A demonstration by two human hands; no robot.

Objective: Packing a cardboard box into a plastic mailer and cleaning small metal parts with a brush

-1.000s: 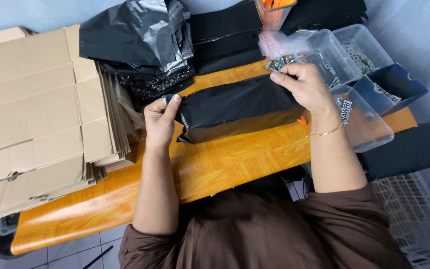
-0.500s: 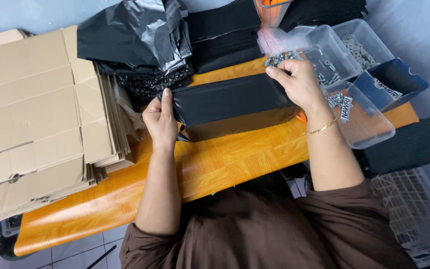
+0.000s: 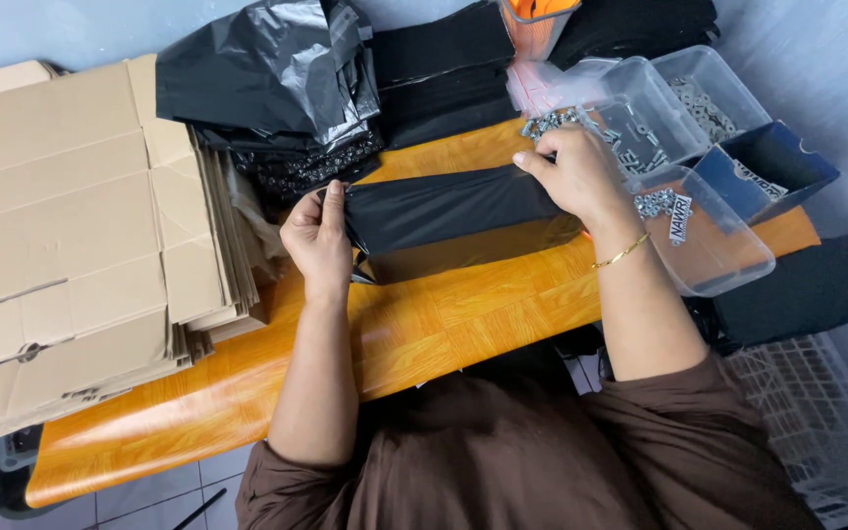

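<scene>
Black plastic bag (image 3: 449, 206) stretched flat across orange desk (image 3: 444, 324), left hand (image 3: 318, 240) pinching one end, right hand (image 3: 571, 177) pressing the other beside clear tubs (image 3: 640, 98); likely light, limp, slippery film, best gripped at the ends.

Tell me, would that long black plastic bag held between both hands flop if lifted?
Probably floppy: the long black plastic bag creases and bends where the left hand and right hand pinch its ends. Its glossy film looks slippery, and likely light.
</scene>
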